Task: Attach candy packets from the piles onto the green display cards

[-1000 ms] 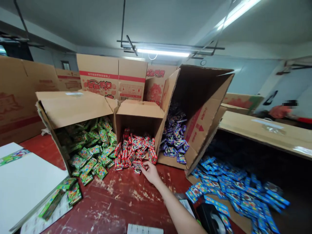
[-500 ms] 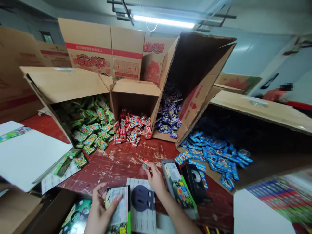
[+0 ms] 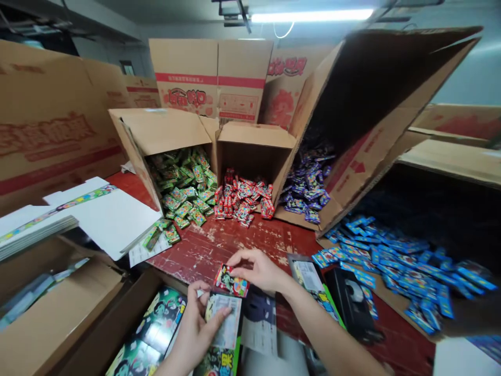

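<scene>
Head view: we see the red packet (image 3: 231, 283) at the upper end of the box (image 3: 227, 334), pinched in the right hand (image 3: 260, 269). We judge it light, glossy and slippery, best taken by one end without squeezing its contents. The left hand (image 3: 194, 326) is clamped on the box, thumb across its face; we judge its card crushable. Beyond, a pile (image 3: 245, 196) lies at a carton (image 3: 256, 136).

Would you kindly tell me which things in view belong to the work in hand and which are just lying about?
In use:
red packet in right hand
printed pack in left hand
probably the red pile

Apparently lying about:
black tape dispenser
white panels
cartons behind
</scene>
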The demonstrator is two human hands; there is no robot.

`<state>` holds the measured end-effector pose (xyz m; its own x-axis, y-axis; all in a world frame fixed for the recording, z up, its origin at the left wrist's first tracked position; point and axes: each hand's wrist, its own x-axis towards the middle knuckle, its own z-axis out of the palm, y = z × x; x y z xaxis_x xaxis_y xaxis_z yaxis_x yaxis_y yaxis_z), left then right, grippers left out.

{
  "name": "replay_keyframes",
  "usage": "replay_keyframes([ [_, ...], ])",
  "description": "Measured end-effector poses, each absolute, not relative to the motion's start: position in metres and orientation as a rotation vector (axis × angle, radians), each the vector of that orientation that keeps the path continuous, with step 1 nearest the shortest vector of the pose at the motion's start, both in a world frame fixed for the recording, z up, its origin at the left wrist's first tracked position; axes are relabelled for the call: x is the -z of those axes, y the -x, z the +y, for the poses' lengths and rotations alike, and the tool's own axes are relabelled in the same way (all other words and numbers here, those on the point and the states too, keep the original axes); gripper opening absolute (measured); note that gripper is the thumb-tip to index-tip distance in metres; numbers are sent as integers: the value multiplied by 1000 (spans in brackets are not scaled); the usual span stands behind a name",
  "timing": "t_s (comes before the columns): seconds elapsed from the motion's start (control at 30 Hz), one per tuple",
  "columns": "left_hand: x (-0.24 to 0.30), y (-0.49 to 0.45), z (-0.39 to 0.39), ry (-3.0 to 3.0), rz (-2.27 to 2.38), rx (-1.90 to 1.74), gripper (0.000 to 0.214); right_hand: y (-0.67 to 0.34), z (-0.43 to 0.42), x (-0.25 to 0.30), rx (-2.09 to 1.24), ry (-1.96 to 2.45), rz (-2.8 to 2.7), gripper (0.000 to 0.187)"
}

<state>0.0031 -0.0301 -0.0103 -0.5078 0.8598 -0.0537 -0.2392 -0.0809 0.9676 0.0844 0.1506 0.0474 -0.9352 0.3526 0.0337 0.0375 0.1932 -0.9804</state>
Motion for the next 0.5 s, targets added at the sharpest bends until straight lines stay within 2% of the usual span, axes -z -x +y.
replay_keyframes([
  [0.07,10,-9,-27,-619,1356,-1777,49,-85,153,-43,-1791,360,-2282,19],
  [0.2,18,-10,-24,-429,1365,-1908,68,-84,145,-27,-1785,368,-2313,22],
  [0.3,32,-2,-28,-422,1409,-1921,52,-71,138,-8,-1872,331,-2306,22],
  [0.37,43,3,-31,-392,1425,-1930,43,-49,143,5,-1781,479,-2174,23],
  [0.5,62,8,-33,-301,1491,-1945,49,29,175,23,-1535,792,-1930,22],
])
